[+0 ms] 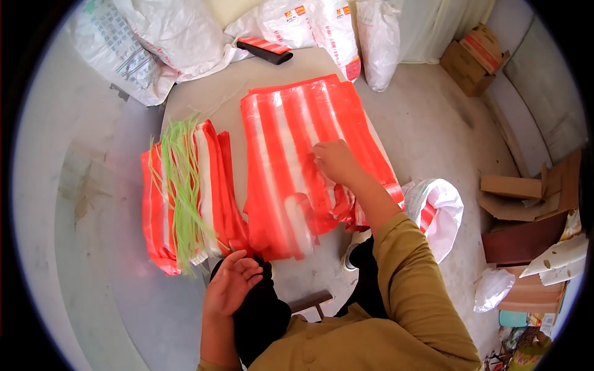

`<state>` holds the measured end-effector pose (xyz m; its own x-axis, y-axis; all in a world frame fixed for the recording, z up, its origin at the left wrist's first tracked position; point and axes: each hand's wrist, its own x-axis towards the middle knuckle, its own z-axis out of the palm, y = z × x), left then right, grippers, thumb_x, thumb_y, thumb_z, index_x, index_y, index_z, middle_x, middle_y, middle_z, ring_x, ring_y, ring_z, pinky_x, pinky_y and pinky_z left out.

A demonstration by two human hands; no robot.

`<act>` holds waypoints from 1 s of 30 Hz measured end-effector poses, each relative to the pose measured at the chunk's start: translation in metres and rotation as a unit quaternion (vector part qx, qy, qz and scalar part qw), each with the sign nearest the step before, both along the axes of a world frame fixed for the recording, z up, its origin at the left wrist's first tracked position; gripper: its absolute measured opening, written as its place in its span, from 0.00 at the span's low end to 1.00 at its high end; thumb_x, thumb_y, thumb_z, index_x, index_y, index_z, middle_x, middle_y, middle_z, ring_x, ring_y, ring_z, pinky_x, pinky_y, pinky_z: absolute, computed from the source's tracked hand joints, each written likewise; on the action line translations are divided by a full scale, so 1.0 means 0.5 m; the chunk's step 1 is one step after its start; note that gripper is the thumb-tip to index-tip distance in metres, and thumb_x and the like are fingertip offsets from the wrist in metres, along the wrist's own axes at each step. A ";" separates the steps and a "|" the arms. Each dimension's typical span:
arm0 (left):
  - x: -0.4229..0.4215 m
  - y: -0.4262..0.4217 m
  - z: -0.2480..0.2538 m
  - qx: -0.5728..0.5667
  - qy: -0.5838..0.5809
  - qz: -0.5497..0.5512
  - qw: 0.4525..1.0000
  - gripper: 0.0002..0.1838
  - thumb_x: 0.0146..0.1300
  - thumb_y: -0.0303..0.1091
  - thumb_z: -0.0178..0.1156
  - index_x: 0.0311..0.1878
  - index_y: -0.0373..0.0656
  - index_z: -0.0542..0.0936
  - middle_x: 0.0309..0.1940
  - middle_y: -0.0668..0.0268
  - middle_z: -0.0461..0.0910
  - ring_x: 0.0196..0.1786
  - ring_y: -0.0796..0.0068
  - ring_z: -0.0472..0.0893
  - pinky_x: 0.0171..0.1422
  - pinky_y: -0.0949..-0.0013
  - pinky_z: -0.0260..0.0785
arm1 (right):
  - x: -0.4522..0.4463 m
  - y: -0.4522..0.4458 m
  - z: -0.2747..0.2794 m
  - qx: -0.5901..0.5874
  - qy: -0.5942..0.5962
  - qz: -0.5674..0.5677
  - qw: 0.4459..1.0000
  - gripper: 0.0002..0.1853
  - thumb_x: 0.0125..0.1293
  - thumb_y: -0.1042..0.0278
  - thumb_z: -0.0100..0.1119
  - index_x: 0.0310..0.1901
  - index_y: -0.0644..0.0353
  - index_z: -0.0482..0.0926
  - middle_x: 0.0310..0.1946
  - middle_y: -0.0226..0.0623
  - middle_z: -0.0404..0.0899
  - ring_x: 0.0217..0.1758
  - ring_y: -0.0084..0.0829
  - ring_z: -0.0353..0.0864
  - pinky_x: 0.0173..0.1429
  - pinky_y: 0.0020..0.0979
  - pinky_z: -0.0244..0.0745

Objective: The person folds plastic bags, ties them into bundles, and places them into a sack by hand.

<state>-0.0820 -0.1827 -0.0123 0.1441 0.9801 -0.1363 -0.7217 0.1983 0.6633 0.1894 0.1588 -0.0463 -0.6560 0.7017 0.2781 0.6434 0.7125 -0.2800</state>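
Observation:
A stack of red and white striped plastic bags [281,142] lies in the middle of the table. My right hand [336,162] is on the stack's right part, its fingers bent together against the plastic; what they hold, if anything, is hidden. Below the left corner of the stack, my left hand [234,283] is palm up with its fingers loosely curled apart and nothing in it. To the left is a folded pile of striped bags [216,179], with a bundle of thin green strings [181,191] lying across it.
A dark roll with a striped top [266,51] lies at the table's back edge [204,93]. White sacks [328,31] stand behind. An open white sack [445,213] is on the floor at the right, with cardboard boxes [468,67] beyond.

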 end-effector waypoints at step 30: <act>0.179 0.323 0.029 0.172 0.744 0.087 0.640 0.26 0.57 0.27 0.73 0.60 0.39 0.80 0.55 0.53 0.81 0.61 0.49 0.79 0.65 0.54 0.73 | 0.056 -0.179 0.065 -0.291 0.231 -0.069 0.926 0.10 0.70 0.71 0.64 0.50 0.61 0.85 0.47 0.42 0.85 0.51 0.40 0.85 0.55 0.36 0.79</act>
<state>0.0077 -0.0214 0.0022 -0.0098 0.9724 0.2333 0.7682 -0.1420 0.6243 0.2173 0.0692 -0.0140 -0.4541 0.8892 0.0555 0.4322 0.2744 -0.8590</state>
